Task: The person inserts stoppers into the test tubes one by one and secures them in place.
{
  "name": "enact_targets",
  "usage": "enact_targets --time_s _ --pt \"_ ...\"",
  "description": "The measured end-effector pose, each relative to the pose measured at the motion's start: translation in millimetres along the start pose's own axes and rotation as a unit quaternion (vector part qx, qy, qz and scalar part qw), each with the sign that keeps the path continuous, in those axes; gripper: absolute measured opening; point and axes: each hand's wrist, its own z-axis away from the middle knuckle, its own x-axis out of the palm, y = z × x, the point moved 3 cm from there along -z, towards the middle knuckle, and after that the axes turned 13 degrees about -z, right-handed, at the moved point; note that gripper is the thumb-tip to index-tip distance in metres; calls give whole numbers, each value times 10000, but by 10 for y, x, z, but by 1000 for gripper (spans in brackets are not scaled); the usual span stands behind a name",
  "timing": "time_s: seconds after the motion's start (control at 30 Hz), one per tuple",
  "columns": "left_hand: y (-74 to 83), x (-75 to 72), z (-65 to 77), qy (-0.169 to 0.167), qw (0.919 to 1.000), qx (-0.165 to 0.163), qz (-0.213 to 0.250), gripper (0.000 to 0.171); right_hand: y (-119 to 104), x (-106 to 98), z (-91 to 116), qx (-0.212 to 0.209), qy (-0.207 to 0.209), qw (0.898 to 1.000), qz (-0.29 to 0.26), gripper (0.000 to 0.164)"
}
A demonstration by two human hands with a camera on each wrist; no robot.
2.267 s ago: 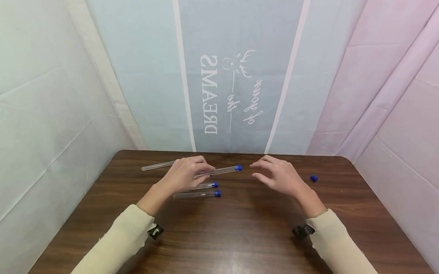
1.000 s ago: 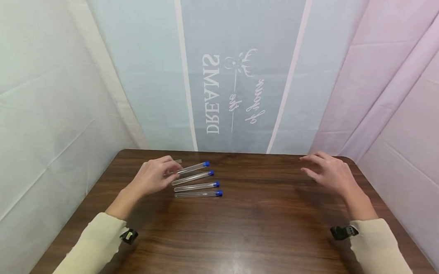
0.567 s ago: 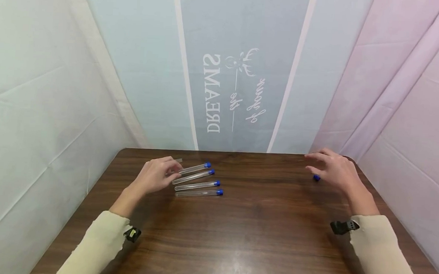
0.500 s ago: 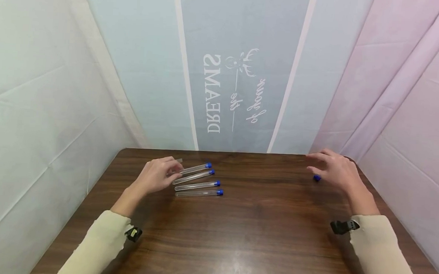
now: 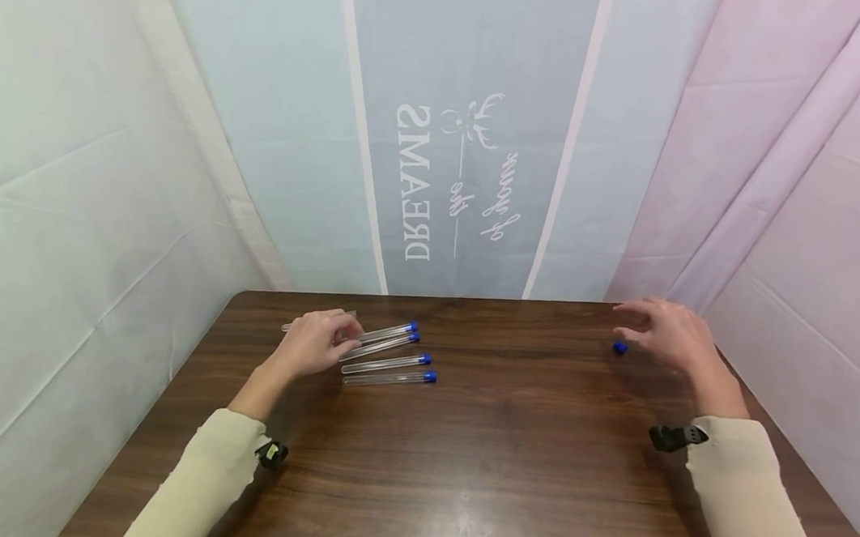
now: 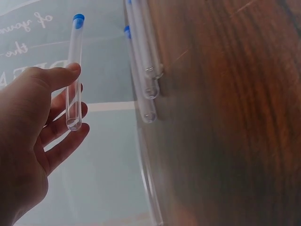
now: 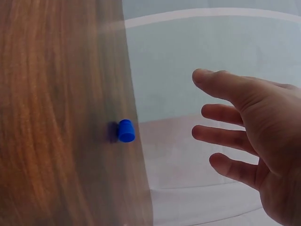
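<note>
My left hand point(image 5: 317, 342) pinches a clear test tube point(image 6: 75, 47) with a blue cap between thumb and fingers, above the table's left side. In the left wrist view this tube stands capped end up. Three more capped test tubes point(image 5: 384, 365) lie side by side on the wood, just right of and below that hand. Behind the hand lies another clear tube point(image 5: 287, 327), partly hidden, with no cap visible on it. At the far right a loose blue cap point(image 7: 126, 131) sits on the table. My right hand point(image 5: 678, 334) hovers beside it, fingers apart and holding nothing.
The brown wooden table point(image 5: 508, 451) ends at a back edge against a grey-blue printed cloth point(image 5: 470, 60). Pale cloth walls point(image 5: 76, 201) stand on the left and right. A black wrist camera point(image 5: 676, 437) is strapped on each sleeve.
My right hand has moved from the middle of the table rightward to the loose cap. My left hand has carried the pinched test tube leftward, then slightly back right.
</note>
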Motion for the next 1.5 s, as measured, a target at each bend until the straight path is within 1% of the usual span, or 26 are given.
enact_targets --time_s 0.13,0.23,0.43,0.57,0.83,0.93,1.17,1.3,1.5 --pt "31 85 1 -128 9999 6 21 8 65 46 2 268 -214 9994 -45 47" --pt "59 136 -10 -234 9997 8 23 7 129 92 3 389 -322 9987 -78 48" --pt "91 210 -44 -347 9994 -16 -18 8 237 219 25 473 -530 9973 -171 47" --pt "109 235 -49 -472 9988 -102 -51 8 282 286 41 509 -681 9960 -283 45" --pt "128 303 -65 -702 9971 -247 -128 6 351 355 52 609 -753 9947 -352 42" --pt "136 332 -68 -760 9965 -255 -224 5 367 371 55 618 -755 9945 -370 40" --pt "153 378 -64 -762 9953 -292 -517 4 362 401 56 539 -711 9954 -351 33" --pt "166 393 -67 -874 9938 -330 -600 5 354 405 62 551 -641 9959 -320 31" --pt "159 422 -58 -1136 9920 -334 -440 5 352 423 68 627 -495 9965 -262 31"
